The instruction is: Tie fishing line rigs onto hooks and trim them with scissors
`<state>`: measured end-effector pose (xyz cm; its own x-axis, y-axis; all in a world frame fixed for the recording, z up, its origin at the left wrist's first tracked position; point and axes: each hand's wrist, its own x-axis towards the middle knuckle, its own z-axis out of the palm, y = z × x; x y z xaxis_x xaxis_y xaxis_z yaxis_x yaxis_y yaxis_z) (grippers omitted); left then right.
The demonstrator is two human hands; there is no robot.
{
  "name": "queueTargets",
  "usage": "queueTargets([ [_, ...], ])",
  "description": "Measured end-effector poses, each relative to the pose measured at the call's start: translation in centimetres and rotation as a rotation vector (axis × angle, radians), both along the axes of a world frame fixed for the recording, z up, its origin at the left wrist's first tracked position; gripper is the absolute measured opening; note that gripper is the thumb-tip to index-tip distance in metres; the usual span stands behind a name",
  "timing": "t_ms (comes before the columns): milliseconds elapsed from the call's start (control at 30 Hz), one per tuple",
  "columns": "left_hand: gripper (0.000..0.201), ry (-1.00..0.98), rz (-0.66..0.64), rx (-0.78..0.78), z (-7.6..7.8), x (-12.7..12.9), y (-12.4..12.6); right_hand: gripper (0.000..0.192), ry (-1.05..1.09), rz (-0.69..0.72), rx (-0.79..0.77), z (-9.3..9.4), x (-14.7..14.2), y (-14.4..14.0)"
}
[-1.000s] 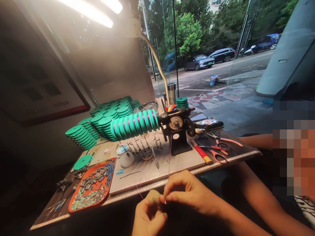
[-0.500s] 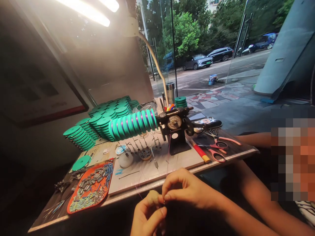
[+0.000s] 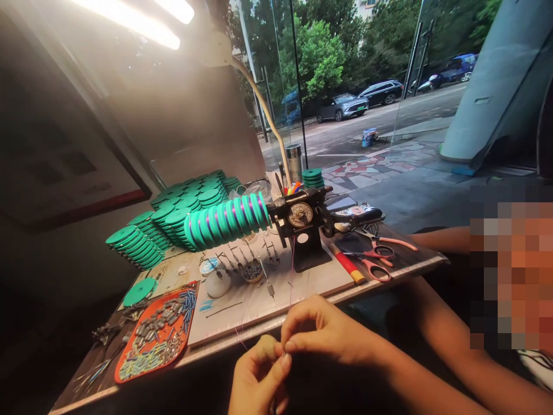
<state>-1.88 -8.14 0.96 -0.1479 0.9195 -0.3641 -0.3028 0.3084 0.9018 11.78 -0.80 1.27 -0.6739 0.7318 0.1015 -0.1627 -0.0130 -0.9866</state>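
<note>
Thumb and fingers of my left hand (image 3: pixel 257 374) are pinched together below the table's front edge. Right beside it, my right hand (image 3: pixel 322 331) also pinches, its fingertips meeting the left ones. A thin pinkish fishing line (image 3: pixel 292 271) runs down from the hand-cranked winder (image 3: pixel 300 216) to my right hand. Another thin strand slants toward my left hand. Something tiny and shiny shows between the fingertips, too small to name. On the winder's shaft sits a row of green foam spools (image 3: pixel 227 222) with purple line wound between them. A yellowish covering wraps a left finger.
An orange tray (image 3: pixel 158 334) of small sinkers, tubes and metal fittings lies at left. Stacked green spools (image 3: pixel 138 248) stand behind. Scissors (image 3: pixel 375 268), pliers (image 3: pixel 397 242) and a red-yellow stick (image 3: pixel 348 265) lie at right. Another person's arm (image 3: pixel 449 328) is at the right.
My left thumb has moved up to the right hand's fingertips, closing the small gap between them. The view has shifted slightly, moving the scene left.
</note>
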Motion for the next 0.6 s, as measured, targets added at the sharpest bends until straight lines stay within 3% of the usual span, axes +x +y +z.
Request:
queueTargets([
  [300, 0.04, -0.079, -0.074, -0.023, -0.1, -0.5, 0.2, 0.012, 0.096, -0.026, -0.058, -0.3, -0.3, -0.8],
  [367, 0.038, -0.175, -0.073, -0.069, -0.1, -0.5, 0.2, 0.02, 0.177, -0.154, -0.111, -0.8, -0.3, -1.6],
  [467, 0.039, -0.306, -0.018, -0.159, 0.1, -0.3, 0.2, 0.016, 0.189, -0.378, -0.171, -2.3, -0.5, -3.5],
  [600, 0.041, -0.31, 0.067, -0.207, 0.5, 0.0, 0.2, 0.011, 0.07, -0.509, -0.091, -4.5, -1.4, -6.0],
])
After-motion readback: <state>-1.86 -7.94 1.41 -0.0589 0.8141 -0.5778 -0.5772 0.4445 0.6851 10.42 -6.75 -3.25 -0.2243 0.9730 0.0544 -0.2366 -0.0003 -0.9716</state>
